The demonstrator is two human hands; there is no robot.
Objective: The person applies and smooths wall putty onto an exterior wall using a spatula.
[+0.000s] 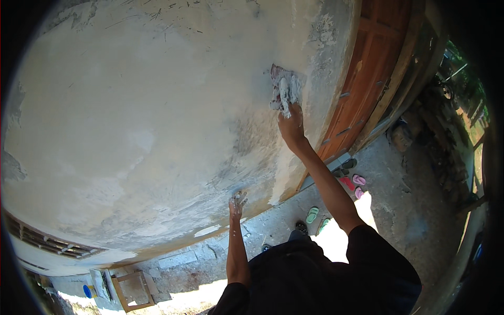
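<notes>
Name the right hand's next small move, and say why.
Probably sweep the spreader down the wall: the right hand grips it, thick white paste coats it, and a darker patch shows below, to its left.

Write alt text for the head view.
A person's right hand holds a white-smeared scraper at a patchy wall; the smeared left hand is lower, near the wall. To the right is a brown door, with sandals on the ground.
</notes>
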